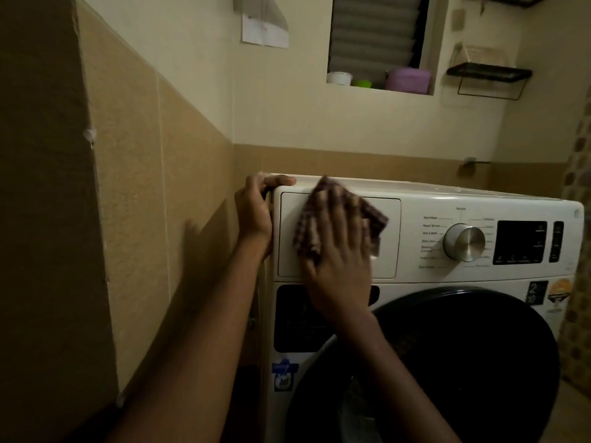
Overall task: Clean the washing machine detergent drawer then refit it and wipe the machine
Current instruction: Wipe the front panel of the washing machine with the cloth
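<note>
While the wipe-down runs, the tan tiled wall (pixel 160 187) sits close on the left, leaving only a narrow gap beside the machine. Left hand (pixel 254 215) is in that gap, fingers (pixel 281 180) curled over the top-left corner of the cream front-loading washing machine (pixel 447 199), gripping it. Probably bracing the body so the other hand can push hard.

Next right: the cream rectangular detergent drawer front (pixel 289 266), top-left of the machine's face, looks flush in its slot, so refitting appears done. Right hand (pixel 339 266) lies flat on that drawer front, fingers (pixel 335 212) straight and spread, not curled round anything. They press a brown checked cloth (pixel 307 235) against the panel. A flat palm gives wide contact for wiping. The cloth's upper edge reaches the machine's top rim.

Further right, untouched: round brushed-metal programme dial (pixel 464 242), then the dark rectangular display panel (pixel 519 242). Below, the dark round door (pixel 479 362) appears closed. Judged stage: final wipe, with dial, display and door still to cover.

Risk: cloth catching the dial or pressing buttons.
</note>
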